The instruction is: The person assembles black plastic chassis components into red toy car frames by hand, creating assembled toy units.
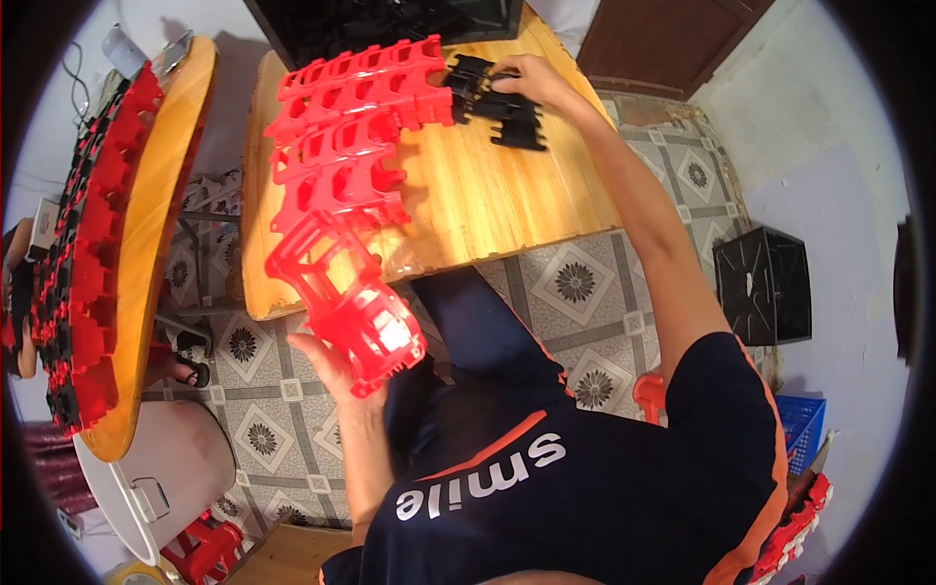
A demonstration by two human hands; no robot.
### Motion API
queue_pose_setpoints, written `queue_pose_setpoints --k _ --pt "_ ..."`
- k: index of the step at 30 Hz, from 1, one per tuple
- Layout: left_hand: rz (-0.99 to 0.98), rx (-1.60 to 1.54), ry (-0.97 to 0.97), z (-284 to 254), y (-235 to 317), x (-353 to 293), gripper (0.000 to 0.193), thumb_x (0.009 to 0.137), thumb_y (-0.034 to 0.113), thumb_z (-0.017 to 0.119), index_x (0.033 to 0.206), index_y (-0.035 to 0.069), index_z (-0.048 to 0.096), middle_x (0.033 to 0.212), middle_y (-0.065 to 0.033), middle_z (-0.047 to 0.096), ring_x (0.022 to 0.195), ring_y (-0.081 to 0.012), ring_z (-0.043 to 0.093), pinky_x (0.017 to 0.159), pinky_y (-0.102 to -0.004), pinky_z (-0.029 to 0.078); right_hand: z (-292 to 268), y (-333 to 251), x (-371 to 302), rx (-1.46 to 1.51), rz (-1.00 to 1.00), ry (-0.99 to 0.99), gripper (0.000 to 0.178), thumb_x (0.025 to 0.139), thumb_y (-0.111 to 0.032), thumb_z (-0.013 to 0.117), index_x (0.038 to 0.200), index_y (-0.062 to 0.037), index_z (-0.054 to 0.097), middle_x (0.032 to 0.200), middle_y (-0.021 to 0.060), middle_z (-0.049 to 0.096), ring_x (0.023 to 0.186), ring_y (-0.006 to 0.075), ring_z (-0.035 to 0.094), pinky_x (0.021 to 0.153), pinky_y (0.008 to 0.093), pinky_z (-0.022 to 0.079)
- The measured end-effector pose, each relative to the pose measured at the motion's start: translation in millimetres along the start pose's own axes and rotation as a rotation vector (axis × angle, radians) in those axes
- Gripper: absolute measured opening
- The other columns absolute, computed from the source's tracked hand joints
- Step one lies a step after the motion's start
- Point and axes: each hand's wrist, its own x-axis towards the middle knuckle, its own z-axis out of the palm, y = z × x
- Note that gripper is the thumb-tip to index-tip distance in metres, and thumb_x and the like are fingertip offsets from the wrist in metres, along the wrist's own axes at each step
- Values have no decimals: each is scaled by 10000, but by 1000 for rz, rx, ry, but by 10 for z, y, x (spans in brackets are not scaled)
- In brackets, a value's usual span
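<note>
My left hand (338, 367) is closed around a glossy red plastic frame (375, 322) with large cut-out openings, held in front of my body near the table's front edge. Its thumb shows at the left, while the other fingers are hidden behind the frame. Over the far right of the table, my right hand (532, 78) has its fingers bent onto one of several small black plastic pieces (517, 133) with notched ends. Rows of similar red frames (361, 97) lie side by side left of the black pieces.
The wooden table (487, 200) has a black bin (385, 24) at its far edge. At left, another wooden table (161, 224) bears red and black parts, with a person beyond it. A white drum (185, 468) stands lower left; a black crate (763, 286) stands right.
</note>
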Motion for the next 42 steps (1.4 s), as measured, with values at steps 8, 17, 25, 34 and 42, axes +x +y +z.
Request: queue_pose_setpoints --k 8,17,25,34,42 --pt "35 -17 -233 -157 181 -308 912 783 724 550 1477 181 313 1272 -196 545 990 -382 628 805 -519 545 -149 -1183 -1350 1054 440 -170 253 920 -249 595 979 -6 638 795 1 627 628 75 557 555 224 449" --pt "-3 73 -46 -111 120 -276 897 820 718 501 1395 44 367 1203 -209 591 982 -396 641 829 -517 546 444 -1032 -1043 -236 108 -22 238 907 -300 583 864 -72 635 727 96 658 570 244 644 517 364 516" --pt "36 -23 -76 -136 196 -235 951 788 772 460 1343 0 429 1179 -213 610 1020 -356 636 847 -479 549 427 -1114 -796 -124 -396 17 307 873 -66 576 1174 -92 636 1182 123 623 1147 320 539 994 390 397" --pt "166 125 -103 94 177 -94 715 907 284 623 1489 166 225 1417 -171 427 1275 -291 461 1057 -453 397 304 -851 -838 -87 -315 -207 261 837 -57 604 1095 -48 643 981 129 626 964 296 593 873 371 457" --pt "202 44 -245 189 146 32 1009 847 98 713 1528 236 -19 1442 -186 349 1313 -287 418 1057 -445 388 -57 -2344 -1548 310 -168 24 206 812 -145 744 962 -26 671 708 6 581 614 76 547 564 231 421"
